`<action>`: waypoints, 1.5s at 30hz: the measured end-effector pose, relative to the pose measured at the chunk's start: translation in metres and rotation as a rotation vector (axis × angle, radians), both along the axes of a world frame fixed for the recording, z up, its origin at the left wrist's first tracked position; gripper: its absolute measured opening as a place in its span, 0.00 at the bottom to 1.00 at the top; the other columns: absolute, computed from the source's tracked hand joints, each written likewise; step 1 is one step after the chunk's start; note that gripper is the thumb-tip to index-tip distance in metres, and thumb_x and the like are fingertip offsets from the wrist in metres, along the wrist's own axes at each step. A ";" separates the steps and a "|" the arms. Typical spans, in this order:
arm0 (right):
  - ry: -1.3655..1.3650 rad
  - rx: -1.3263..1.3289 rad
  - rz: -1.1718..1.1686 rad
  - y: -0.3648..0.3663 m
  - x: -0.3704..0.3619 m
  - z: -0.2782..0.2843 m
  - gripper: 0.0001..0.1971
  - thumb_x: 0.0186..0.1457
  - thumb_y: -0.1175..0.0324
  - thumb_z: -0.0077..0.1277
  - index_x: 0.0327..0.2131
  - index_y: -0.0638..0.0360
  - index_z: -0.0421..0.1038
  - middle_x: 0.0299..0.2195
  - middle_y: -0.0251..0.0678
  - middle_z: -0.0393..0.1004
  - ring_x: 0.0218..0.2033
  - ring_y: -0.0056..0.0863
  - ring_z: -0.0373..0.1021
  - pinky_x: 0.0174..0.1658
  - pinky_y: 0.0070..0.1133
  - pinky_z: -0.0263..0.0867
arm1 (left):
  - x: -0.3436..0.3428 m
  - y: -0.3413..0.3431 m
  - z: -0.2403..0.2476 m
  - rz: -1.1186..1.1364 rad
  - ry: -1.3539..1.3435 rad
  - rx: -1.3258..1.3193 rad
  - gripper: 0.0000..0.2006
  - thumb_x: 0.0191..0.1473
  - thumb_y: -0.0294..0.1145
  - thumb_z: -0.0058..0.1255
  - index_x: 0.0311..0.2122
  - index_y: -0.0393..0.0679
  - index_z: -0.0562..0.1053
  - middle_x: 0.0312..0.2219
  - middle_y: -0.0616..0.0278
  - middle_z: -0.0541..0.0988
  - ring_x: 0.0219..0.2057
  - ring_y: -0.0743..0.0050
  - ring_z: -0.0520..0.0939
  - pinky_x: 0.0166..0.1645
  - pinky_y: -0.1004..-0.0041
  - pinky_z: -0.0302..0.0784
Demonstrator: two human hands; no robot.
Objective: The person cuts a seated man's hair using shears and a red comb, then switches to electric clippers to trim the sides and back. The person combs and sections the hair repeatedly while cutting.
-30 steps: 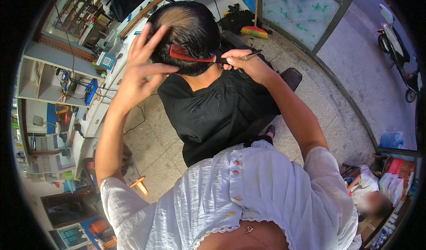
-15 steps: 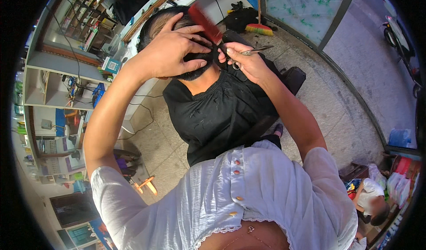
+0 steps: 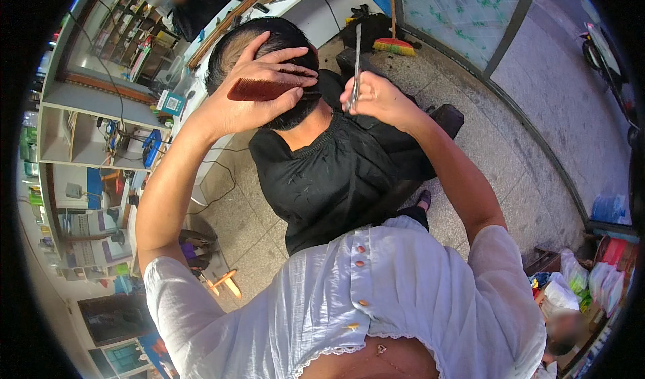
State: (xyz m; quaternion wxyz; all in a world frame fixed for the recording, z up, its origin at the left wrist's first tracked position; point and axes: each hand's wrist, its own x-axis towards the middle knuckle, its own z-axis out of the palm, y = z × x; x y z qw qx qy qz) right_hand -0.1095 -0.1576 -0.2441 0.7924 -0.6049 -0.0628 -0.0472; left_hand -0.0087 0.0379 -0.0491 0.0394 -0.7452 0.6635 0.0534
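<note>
My left hand [image 3: 246, 114] rests against the dark-haired head [image 3: 290, 33] of a seated person, its fingers spread over the hair. Between the thumb and fingers of that hand is a dark red comb [image 3: 259, 89], its teeth facing up. Just right of the head, my right hand [image 3: 384, 102] grips a pair of metal scissors [image 3: 357, 56] with the blades pointing up and away from me. The scissors are apart from the hair. A black cape [image 3: 322, 171] covers the seated person's shoulders and back, with a few hair clippings on it.
A white counter [image 3: 306, 6] with tools and cords runs past the head, beside a mirror [image 3: 138, 33]. A broom [image 3: 394, 46] stands by dark hair on the tiled floor. A glass door [image 3: 460, 16] is at far right. Another person [image 3: 561, 305] is at lower right.
The red comb has passed from my right hand to my left. My right hand has turned the scissors from pointing right to pointing up.
</note>
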 end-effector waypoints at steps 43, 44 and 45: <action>-0.902 -1.410 -0.598 0.062 -0.067 0.096 0.17 0.50 0.67 0.46 0.44 0.57 0.68 0.28 0.29 0.68 0.29 0.27 0.65 0.33 0.26 0.55 | -0.109 0.099 -0.108 0.438 1.713 -0.907 0.25 0.61 0.43 0.44 0.56 0.33 0.64 0.33 0.59 0.76 0.32 0.75 0.77 0.39 0.77 0.74; -0.850 -1.373 -0.671 0.063 -0.065 0.103 0.18 0.48 0.69 0.49 0.45 0.58 0.68 0.26 0.31 0.68 0.29 0.29 0.66 0.33 0.27 0.55 | -0.114 0.103 -0.109 0.405 1.696 -0.914 0.25 0.61 0.42 0.45 0.57 0.33 0.64 0.34 0.59 0.76 0.32 0.75 0.77 0.40 0.77 0.74; -0.821 -1.308 -0.727 0.063 -0.063 0.109 0.18 0.47 0.70 0.50 0.45 0.59 0.68 0.26 0.32 0.68 0.28 0.30 0.66 0.33 0.27 0.55 | -0.115 0.110 -0.114 0.449 1.698 -0.908 0.25 0.61 0.41 0.45 0.57 0.33 0.64 0.34 0.59 0.76 0.32 0.75 0.77 0.40 0.77 0.74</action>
